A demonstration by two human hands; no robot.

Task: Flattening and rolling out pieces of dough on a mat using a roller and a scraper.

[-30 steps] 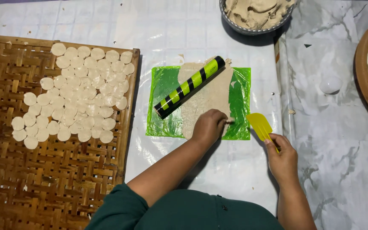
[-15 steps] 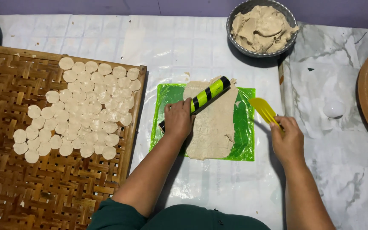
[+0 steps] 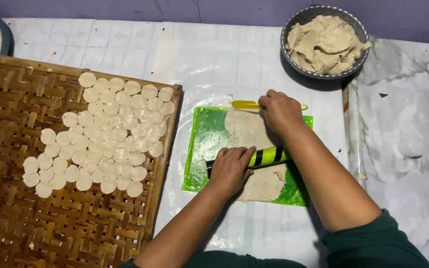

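The left hand [image 3: 230,168] lies palm down, fingers curled over a green-and-black striped roller [image 3: 266,157], pressing it on a flattened dough sheet [image 3: 247,131]. The right hand [image 3: 280,111] is closed around a yellow scraper [image 3: 244,104], held at the sheet's far edge. The dough lies on a green plastic sheet [image 3: 204,144] spread over the white-covered desk [image 3: 214,54]. To the left sits a woven bamboo tray [image 3: 6,149] carrying many round dough discs [image 3: 105,134], packed close and overlapping. At the far right of the desk stands a metal bowl [image 3: 294,59] heaped with raw dough [image 3: 326,44]. A small white lump [image 3: 411,147] lies on the marbled surface at right.
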